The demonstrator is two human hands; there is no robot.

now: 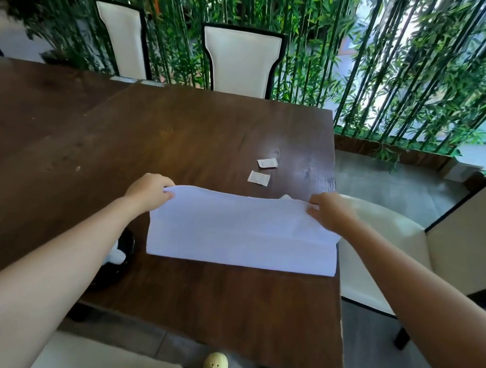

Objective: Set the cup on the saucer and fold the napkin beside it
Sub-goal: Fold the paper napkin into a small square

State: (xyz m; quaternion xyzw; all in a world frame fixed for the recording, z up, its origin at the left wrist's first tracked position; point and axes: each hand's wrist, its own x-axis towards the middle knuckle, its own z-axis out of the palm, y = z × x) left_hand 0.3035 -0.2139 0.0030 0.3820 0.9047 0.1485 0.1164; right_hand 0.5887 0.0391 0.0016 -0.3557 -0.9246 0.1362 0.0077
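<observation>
Head view, napkin fold in progress. The white napkin [243, 231] lies on the dark wooden tabletop [211, 127] near its right edge, long axis running left to right across the person's front. The left hand [149, 189] pinches the far left corner and the right hand [328, 211] pinches the far right corner, each closed on the cloth; the far edge is lifted while the near edge rests flat. Both hands sit at equal reach, on the side of the cloth away from the body, so the coming fold probably draws the raised edge toward the near edge. At left, under the left forearm, a black saucer [122, 264] holds something white, possibly the cup; this cannot be confirmed. Two small paper packets [259, 177] lie beyond the napkin.
</observation>
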